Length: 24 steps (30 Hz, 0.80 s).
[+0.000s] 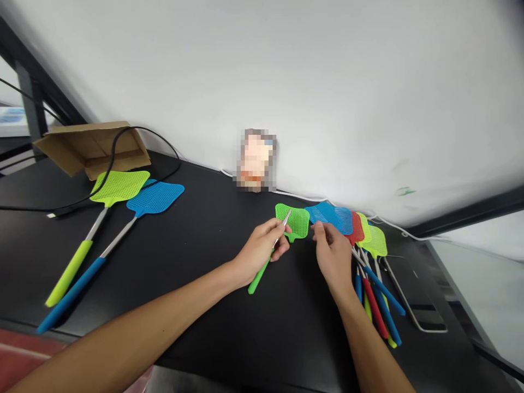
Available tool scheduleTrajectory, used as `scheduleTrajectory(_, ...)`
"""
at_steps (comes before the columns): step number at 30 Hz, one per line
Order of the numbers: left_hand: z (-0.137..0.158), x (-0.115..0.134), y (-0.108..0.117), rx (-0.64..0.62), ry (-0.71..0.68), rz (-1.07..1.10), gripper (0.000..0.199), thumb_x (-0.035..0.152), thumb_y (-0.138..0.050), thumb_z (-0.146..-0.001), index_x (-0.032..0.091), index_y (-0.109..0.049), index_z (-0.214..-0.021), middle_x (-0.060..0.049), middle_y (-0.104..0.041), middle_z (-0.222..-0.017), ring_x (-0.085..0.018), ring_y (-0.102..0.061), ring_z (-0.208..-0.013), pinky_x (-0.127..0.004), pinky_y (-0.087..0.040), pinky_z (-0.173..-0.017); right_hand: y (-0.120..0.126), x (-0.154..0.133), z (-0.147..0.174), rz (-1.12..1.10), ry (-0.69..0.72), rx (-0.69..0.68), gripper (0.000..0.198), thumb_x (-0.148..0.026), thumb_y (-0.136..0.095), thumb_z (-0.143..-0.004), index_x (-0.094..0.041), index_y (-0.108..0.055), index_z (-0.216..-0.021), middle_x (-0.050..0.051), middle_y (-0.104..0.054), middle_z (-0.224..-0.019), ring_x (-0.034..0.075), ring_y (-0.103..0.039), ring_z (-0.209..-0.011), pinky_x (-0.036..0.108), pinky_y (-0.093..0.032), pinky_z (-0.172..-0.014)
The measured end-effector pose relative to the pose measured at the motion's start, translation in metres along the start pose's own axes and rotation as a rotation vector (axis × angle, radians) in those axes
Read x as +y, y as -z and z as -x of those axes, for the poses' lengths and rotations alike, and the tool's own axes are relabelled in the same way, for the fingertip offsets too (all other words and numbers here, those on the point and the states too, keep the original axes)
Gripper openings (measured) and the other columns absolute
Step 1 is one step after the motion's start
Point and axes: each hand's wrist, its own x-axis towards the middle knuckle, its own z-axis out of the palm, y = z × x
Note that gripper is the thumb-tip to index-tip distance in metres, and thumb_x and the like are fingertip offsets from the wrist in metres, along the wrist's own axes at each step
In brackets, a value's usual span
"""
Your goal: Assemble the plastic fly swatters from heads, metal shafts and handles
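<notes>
My left hand (266,245) is closed around the metal rod of a green-handled fly swatter handle (258,277). The rod's bare tip points up, in front of a green fly swatter head (301,218) whose short neck points down, apart from the tip. Close by the right edge of that head is my right hand (333,254), its fingers curled together; whether they grip anything is hidden. Just behind its fingers lie overlapping blue fly swatter heads (327,214).
Several fly swatters, among them a red one (374,305), lie bunched at right by a phone (417,297). A lime swatter (69,273) and a blue swatter (73,292) lie left, near an open cardboard box (106,139) and black cable (114,147). A blurred-out item (256,161) leans against the wall.
</notes>
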Motion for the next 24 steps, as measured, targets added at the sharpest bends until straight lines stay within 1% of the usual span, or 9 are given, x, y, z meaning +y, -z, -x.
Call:
scheduleTrajectory(2, 0.0, 0.002, 0.001, 0.056, 0.001, -0.011, 0.023, 0.039, -0.053, -0.094, 0.017, -0.059, -0.094, 0.003, -0.049, -0.065, -0.007, -0.039, -0.05, -0.02, -0.028, -0.048, 0.002, 0.002, -0.003, 0.202, 0.064, 0.024, 0.043, -0.058, -0.049, -0.097, -0.019, -0.068, -0.092, 0.005, -0.069, -0.081, 0.021, -0.06, -0.073, 0.032, -0.041, -0.07)
scheduleTrajectory(5, 0.0, 0.002, 0.001, 0.086, 0.001, -0.001, 0.026, 0.042, -0.059, -0.091, 0.016, -0.064, -0.093, 0.003, -0.049, -0.071, -0.006, -0.042, -0.052, -0.02, -0.029, -0.048, -0.005, 0.0, -0.005, 0.45, 0.111, 0.001, 0.05, -0.06, -0.04, -0.1, -0.018, -0.067, -0.098, 0.009, -0.07, -0.087, 0.025, -0.064, -0.08, 0.035, -0.042, -0.074)
scheduleTrajectory(9, -0.001, -0.001, 0.001, 0.088, -0.026, -0.019, 0.026, 0.041, -0.059, -0.091, 0.017, -0.064, -0.098, 0.004, -0.05, -0.068, -0.007, -0.042, -0.05, -0.021, -0.03, -0.047, -0.027, -0.012, -0.009, 0.794, 0.016, 0.015, 0.069, -0.076, -0.041, -0.091, -0.013, -0.064, -0.11, 0.02, -0.066, -0.11, 0.033, -0.066, -0.091, 0.038, -0.044, -0.071)
scheduleTrajectory(12, 0.0, -0.001, -0.001, 0.093, -0.032, -0.038, 0.023, 0.039, -0.059, -0.091, 0.017, -0.061, -0.099, 0.004, -0.054, -0.067, -0.007, -0.044, -0.048, -0.021, -0.031, -0.046, -0.038, -0.022, -0.015, 0.854, -0.019, -0.037, 0.071, -0.076, -0.053, -0.084, -0.011, -0.061, -0.112, 0.023, -0.064, -0.114, 0.037, -0.065, -0.098, 0.039, -0.045, -0.07)
scheduleTrajectory(14, 0.0, 0.0, -0.002, 0.091, -0.026, -0.047, 0.022, 0.039, -0.058, -0.09, 0.018, -0.06, -0.097, 0.004, -0.055, -0.066, -0.007, -0.045, -0.048, -0.021, -0.032, -0.046, -0.037, -0.022, -0.019, 0.724, -0.049, -0.071, 0.059, -0.069, -0.065, -0.079, -0.014, -0.063, -0.1, 0.019, -0.066, -0.103, 0.036, -0.064, -0.094, 0.038, -0.043, -0.069)
scheduleTrajectory(16, 0.0, 0.0, -0.003, 0.081, -0.012, -0.051, 0.021, 0.038, -0.058, -0.09, 0.018, -0.059, -0.094, 0.003, -0.057, -0.068, -0.007, -0.046, -0.048, -0.021, -0.033, -0.046, -0.031, -0.015, -0.022, 0.459, -0.072, -0.079, 0.047, -0.062, -0.076, -0.071, -0.019, -0.061, -0.082, 0.01, -0.064, -0.081, 0.029, -0.062, -0.079, 0.035, -0.04, -0.066)
scheduleTrajectory(19, 0.001, -0.002, -0.002, 0.052, 0.008, -0.042, 0.015, 0.031, -0.057, -0.087, 0.017, -0.059, -0.091, 0.002, -0.058, -0.073, -0.007, -0.047, -0.049, -0.021, -0.034, -0.046, -0.018, -0.002, -0.022, 0.111, -0.041, -0.094, 0.047, -0.056, -0.08, -0.07, -0.023, -0.048, -0.063, -0.004, -0.044, -0.057, 0.017, -0.045, -0.058, 0.03, -0.033, -0.059)
scheduleTrajectory(21, 0.001, -0.003, -0.001, 0.021, 0.024, -0.017, 0.012, 0.027, -0.055, -0.087, 0.017, -0.059, -0.089, 0.002, -0.056, -0.072, -0.006, -0.045, -0.048, -0.02, -0.033, -0.045, -0.01, 0.001, -0.02, 0.006, -0.029, -0.112, 0.05, -0.06, -0.073, -0.078, -0.024, -0.042, -0.063, -0.007, -0.035, -0.055, 0.012, -0.036, -0.052, 0.028, -0.029, -0.053)
scheduleTrajectory(24, 0.002, -0.003, 0.0, -0.027, 0.063, 0.018, 0.016, 0.033, -0.054, -0.091, 0.018, -0.059, -0.095, 0.006, -0.047, -0.065, -0.005, -0.037, -0.044, -0.019, -0.027, -0.043, -0.002, -0.005, -0.015, -0.299, -0.083, -0.091, 0.043, -0.059, -0.067, -0.085, -0.025, -0.043, -0.076, -0.009, -0.034, -0.058, 0.011, -0.038, -0.051, 0.025, -0.03, -0.049)
